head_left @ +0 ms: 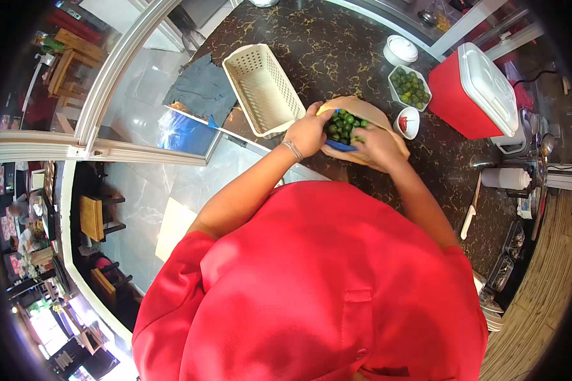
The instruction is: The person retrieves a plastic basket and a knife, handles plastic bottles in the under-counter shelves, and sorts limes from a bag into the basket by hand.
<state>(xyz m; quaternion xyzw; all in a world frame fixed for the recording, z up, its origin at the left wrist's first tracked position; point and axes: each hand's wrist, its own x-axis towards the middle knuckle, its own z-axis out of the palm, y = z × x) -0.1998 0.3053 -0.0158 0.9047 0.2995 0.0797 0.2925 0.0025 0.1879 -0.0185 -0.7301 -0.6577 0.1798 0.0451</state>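
A tan bag with a blue patch at its near side lies open on the dark counter, holding many small green limes. My left hand grips the bag's left edge, fingers closed on the rim. Inside the bag's mouth, my right hand reaches down among the limes with its fingers curled. What those fingertips hold is partly hidden and slightly blurred. Just left of my left hand stands a cream perforated plastic basket, with nothing visible inside.
Beyond the bag, a white bowl holds greenish-yellow limes, near a small white cup with red contents and a lidded white container. A red cooler stands right. A knife lies near the right edge; a grey cloth lies left.
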